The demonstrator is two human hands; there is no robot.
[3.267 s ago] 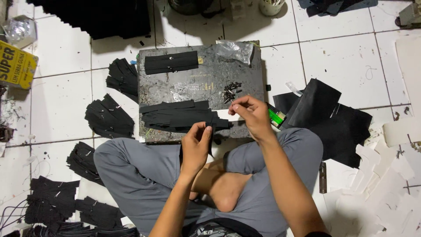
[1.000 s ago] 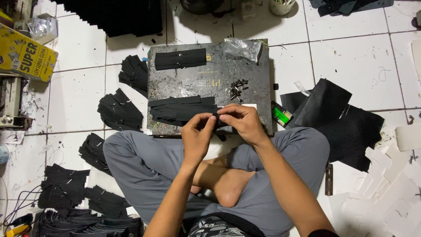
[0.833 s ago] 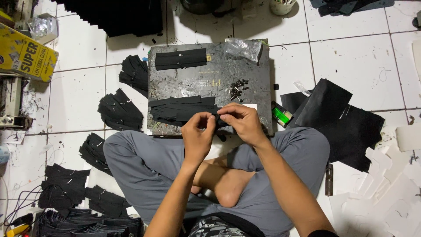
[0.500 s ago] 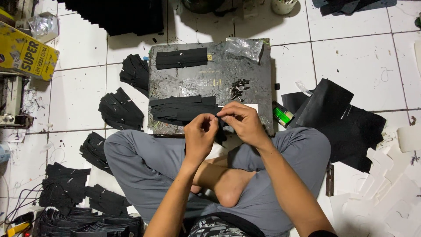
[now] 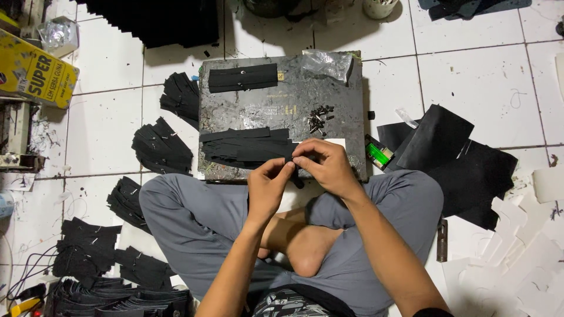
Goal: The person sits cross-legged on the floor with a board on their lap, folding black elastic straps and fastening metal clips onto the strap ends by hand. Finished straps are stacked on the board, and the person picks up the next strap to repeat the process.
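Observation:
I sit cross-legged on a tiled floor behind a dark stone slab. My left hand and my right hand meet at the slab's near edge, both pinching one small black strip. Just left of my hands lies a pile of black strips on the slab. A second stack of black strips rests at the slab's far left. A small heap of dark metal bits lies right of centre, just beyond my right hand.
Bundles of black strips lie on the floor to my left. Black sheets and a green lighter lie to my right, with white offcuts beyond. A yellow box sits far left; a clear plastic bag is on the slab.
3.3 s ago my hands were apart, the right one raised by the metal bits. Since one second ago they have stayed together on the black strip, with only slight finger movement.

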